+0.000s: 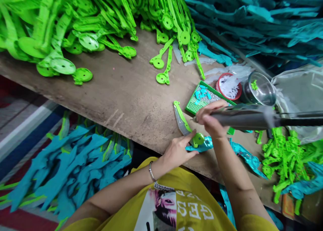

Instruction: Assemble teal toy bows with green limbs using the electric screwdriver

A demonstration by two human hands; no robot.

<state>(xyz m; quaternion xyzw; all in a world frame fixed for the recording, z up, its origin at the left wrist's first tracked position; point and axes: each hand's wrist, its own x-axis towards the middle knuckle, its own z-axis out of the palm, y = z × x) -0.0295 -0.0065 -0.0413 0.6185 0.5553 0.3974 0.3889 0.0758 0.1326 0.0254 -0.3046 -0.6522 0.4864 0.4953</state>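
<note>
My left hand [178, 150] steadies a plastic part lying near the table's front edge, with the forefinger at the bright green piece [198, 140] and the thumb over the teal piece [207, 144] beneath it. A grey translucent blade [180, 122] with a green edge strip stretches up and left from the green disc. Above this part, my right hand [211, 118] is wrapped round the front end of a dark electric screwdriver [239, 118], held nearly level. Its tip [192, 119] points left, close to the green strip; whether it touches is unclear.
A green basket [189, 105] holds screws and small teal pieces. Behind it stand a red basket [219, 84] of white pieces and a metal bowl [267, 93]. Green parts [88, 15] and teal parts [252, 26] are heaped behind; more green parts [287, 153] lie right.
</note>
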